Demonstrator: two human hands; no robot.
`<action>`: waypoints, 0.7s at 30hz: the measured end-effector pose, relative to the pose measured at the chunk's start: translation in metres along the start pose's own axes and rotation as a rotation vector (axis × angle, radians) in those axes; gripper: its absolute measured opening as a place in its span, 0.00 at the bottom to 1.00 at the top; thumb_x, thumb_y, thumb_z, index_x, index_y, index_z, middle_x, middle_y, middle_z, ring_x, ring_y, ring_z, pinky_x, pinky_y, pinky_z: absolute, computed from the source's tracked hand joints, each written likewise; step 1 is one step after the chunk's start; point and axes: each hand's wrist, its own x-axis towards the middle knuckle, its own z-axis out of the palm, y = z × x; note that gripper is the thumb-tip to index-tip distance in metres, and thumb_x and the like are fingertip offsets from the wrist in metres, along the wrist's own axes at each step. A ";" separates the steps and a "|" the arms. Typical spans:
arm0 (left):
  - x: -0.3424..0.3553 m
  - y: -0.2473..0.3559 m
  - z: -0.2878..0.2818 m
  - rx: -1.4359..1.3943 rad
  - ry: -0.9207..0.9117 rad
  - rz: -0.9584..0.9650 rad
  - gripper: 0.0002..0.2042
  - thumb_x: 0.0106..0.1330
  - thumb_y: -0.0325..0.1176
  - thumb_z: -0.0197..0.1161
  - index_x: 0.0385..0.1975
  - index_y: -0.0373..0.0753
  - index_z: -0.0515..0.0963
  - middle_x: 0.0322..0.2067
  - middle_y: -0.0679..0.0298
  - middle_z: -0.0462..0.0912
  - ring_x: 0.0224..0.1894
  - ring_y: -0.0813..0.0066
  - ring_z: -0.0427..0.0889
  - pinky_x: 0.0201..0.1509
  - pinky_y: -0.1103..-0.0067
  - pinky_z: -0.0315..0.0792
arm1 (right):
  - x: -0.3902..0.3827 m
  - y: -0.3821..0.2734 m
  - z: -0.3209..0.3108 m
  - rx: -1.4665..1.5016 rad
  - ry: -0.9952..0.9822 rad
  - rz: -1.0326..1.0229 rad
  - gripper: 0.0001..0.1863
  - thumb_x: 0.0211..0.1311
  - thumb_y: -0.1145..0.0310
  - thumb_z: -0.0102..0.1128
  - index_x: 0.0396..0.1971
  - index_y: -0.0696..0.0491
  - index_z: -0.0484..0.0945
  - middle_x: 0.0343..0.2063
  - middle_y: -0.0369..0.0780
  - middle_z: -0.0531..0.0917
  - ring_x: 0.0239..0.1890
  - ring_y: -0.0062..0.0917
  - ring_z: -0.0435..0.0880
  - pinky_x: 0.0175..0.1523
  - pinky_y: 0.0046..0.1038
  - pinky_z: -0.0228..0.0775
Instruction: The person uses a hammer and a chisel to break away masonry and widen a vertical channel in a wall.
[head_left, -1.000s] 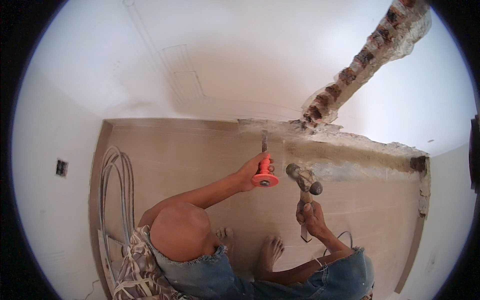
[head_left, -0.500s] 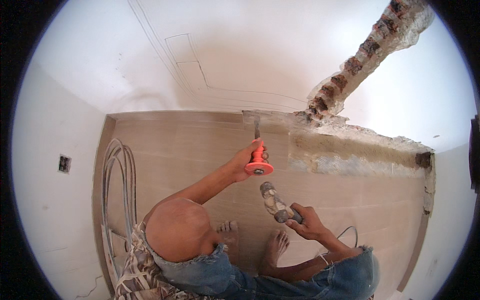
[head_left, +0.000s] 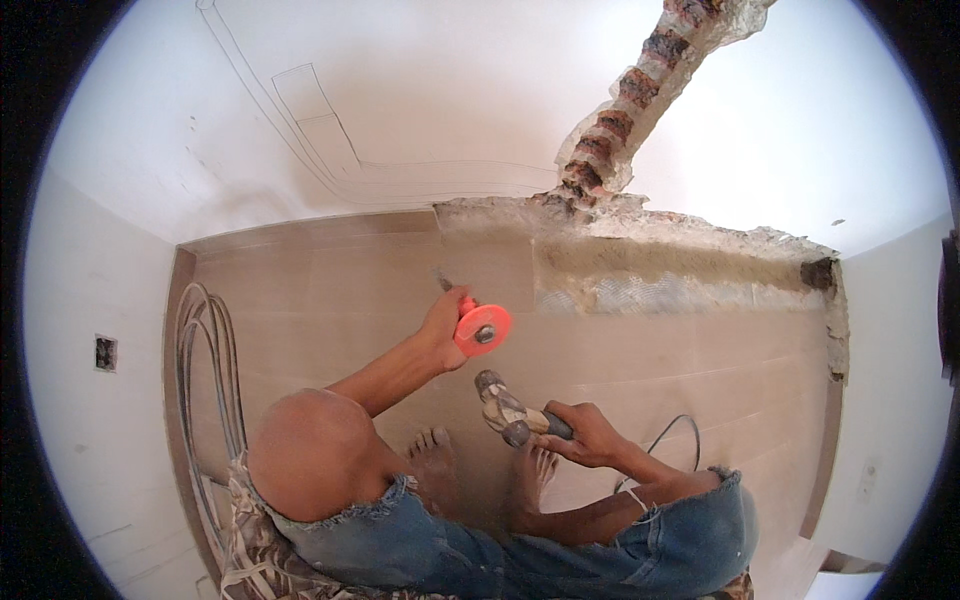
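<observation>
My left hand [head_left: 443,327] is wrapped round the grip of a cold chisel [head_left: 484,333] with a bright orange hand guard. Its struck end faces me through the round guard, while the blade points away toward the far left. Below and to the right, my right hand [head_left: 585,434] grips the dark handle of a club hammer [head_left: 503,408]. The hammer's head, crusted with pale material, hangs over the floor near my feet, apart from the chisel. Neither tool touches the wall.
A rough channel [head_left: 615,125] with exposed brick runs up the white wall. At its foot, a broken strip [head_left: 665,275] borders the floor tiles [head_left: 330,270]. Grey cables [head_left: 205,345] loop at the left, beside a wall with a square box hole [head_left: 105,353]. Pencil lines [head_left: 318,115] mark the wall.
The chisel has swung away from the wall edge, its blade tilting left and its guard turning toward me. Both hands and the hammer sit farther left in view, which has itself shifted.
</observation>
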 end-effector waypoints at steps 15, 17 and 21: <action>-0.065 -0.075 -0.024 0.418 0.300 -0.212 0.09 0.63 0.40 0.49 0.33 0.41 0.68 0.26 0.65 0.73 0.28 0.74 0.76 0.33 0.74 0.73 | -0.040 -0.027 -0.025 -0.239 0.105 0.023 0.21 0.47 0.55 0.64 0.32 0.56 0.71 0.17 0.47 0.73 0.23 0.45 0.75 0.29 0.35 0.65; -0.065 -0.078 -0.033 0.440 0.265 -0.206 0.10 0.63 0.41 0.50 0.33 0.41 0.68 0.26 0.65 0.74 0.28 0.74 0.76 0.33 0.74 0.73 | -0.047 -0.030 -0.035 -0.258 0.232 0.032 0.20 0.46 0.58 0.65 0.34 0.54 0.71 0.22 0.49 0.76 0.27 0.44 0.77 0.32 0.35 0.67; -0.040 -0.083 -0.034 0.501 0.099 -0.153 0.11 0.63 0.41 0.51 0.34 0.40 0.69 0.27 0.64 0.75 0.28 0.73 0.76 0.33 0.73 0.73 | -0.087 -0.020 -0.070 -0.234 0.691 -0.047 0.20 0.49 0.66 0.62 0.42 0.55 0.68 0.30 0.45 0.77 0.29 0.33 0.77 0.34 0.31 0.68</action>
